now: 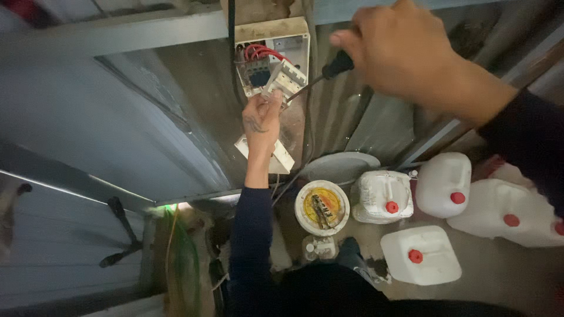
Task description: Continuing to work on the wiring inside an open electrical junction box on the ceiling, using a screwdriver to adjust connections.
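A white electrical box [291, 42] is fixed to a corrugated metal wall, open, with red wires [258, 53] and a dark breaker inside. My left hand [261, 120] reaches up and pinches a white switch block [284, 79] that hangs out of the box. My right hand [405, 50] grips the black handle of a screwdriver [335, 66]; its thin shaft points down-left to the switch block. The box's white cover [281, 157] hangs below my left wrist.
Several white plastic jerrycans with red caps [443, 185] stand on the floor at the right. A round white lid with a yellow label [322, 206] and a grey disc [341, 165] lie below the box. A black cable runs down the wall. Green cord [182, 258] lies at lower left.
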